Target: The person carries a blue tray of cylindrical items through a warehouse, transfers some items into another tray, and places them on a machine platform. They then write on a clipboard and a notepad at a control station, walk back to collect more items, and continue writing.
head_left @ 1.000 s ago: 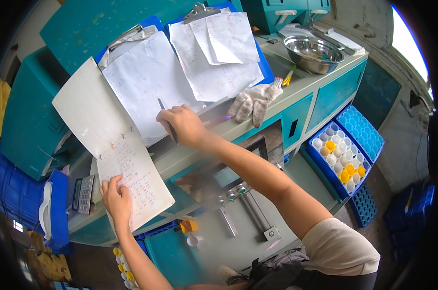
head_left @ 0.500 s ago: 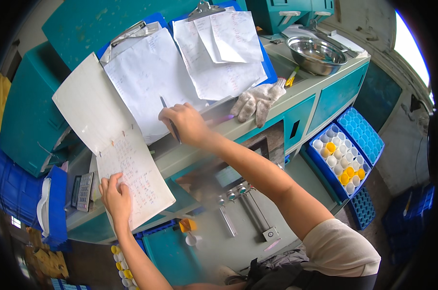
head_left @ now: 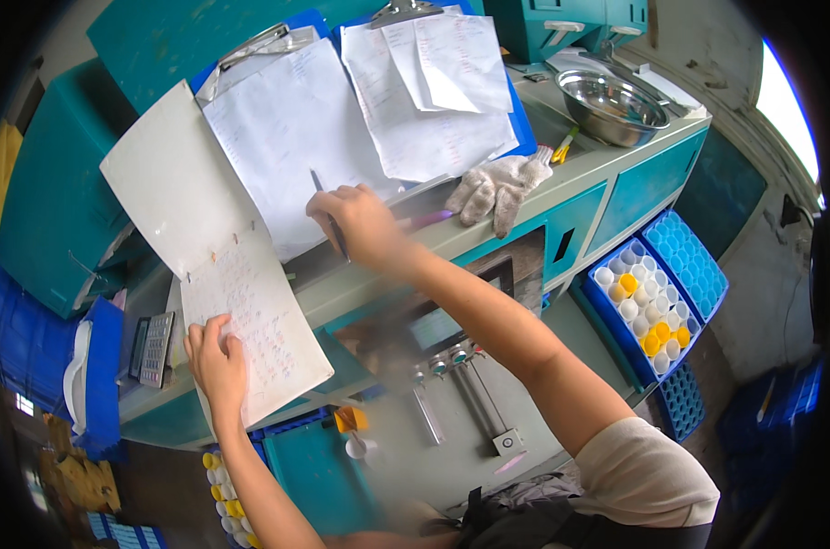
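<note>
My right hand (head_left: pixel 360 224) grips a dark pen (head_left: pixel 315 183), tilted upright just over the lower edge of a large white sheet (head_left: pixel 287 137) on a clipboard. Its fingers are closed around the pen, and the tip stands clear of the paper. My left hand (head_left: pixel 218 371) lies on the handwritten page of an open notebook (head_left: pixel 269 311), fingers apart, with nothing held. The notebook's blank cover (head_left: pixel 168 174) is folded back and overlaps the sheet. A second clipboard holds written papers (head_left: pixel 424 137) to the right.
A calculator (head_left: pixel 152 348) stands left of the notebook. A grey knit glove (head_left: pixel 497 192), a purple pen (head_left: pixel 429 220), a yellow-green marker (head_left: pixel 564 146) and a steel bowl (head_left: pixel 612 108) lie rightward along the counter. Lower right is a blue tray (head_left: pixel 648 361) of white and yellow cups.
The view has shifted slightly. Both hands keep nearly the same places: the right still grips the pen, and the left still rests on the notebook page.
</note>
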The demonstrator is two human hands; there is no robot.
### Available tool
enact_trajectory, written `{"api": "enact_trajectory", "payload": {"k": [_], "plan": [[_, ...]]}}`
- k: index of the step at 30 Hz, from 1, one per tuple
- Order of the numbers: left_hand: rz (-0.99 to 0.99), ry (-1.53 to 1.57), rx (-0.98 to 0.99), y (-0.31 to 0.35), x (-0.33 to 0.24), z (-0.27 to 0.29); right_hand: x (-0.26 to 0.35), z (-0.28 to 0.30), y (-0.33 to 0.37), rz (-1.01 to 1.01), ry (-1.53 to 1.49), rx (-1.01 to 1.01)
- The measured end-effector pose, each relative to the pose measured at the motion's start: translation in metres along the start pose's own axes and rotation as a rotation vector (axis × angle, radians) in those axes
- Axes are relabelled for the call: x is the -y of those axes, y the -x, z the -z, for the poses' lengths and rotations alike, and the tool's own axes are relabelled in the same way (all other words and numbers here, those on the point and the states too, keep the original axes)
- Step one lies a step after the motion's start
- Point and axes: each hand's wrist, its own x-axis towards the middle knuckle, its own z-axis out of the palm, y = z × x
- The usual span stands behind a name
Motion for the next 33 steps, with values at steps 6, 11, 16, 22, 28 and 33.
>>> {"api": "enact_trajectory", "payload": {"k": [6, 11, 16, 22, 28, 33], "plan": [[-0.138, 0.042, -0.117, 0.0021, 0.0074, -0.0059, -0.0052, -0.0014, -0.0024, 0.029, -0.005, 0.066], [-0.037, -0.026, -0.087, 0.0042, 0.0075, -0.0061, -0.0008, -0.0010, -0.0057, 0.058, -0.091, 0.082], [-0.017, -0.035, -0.070, 0.0044, 0.0035, -0.0034, 0.0014, -0.0007, -0.0062, 0.061, -0.066, 0.090], [0.009, -0.038, -0.037, 0.0033, 0.0013, -0.0024, -0.0011, -0.0017, -0.0055, 0.058, -0.065, 0.080], [0.025, -0.064, -0.001, 0.0037, 0.0005, -0.0002, 0.0012, -0.0019, -0.0054, 0.053, -0.058, 0.072], [0.020, -0.056, -0.001, 0.0032, 0.0001, 0.0001, -0.0003, -0.0020, -0.0057, 0.056, -0.070, 0.073]]}}
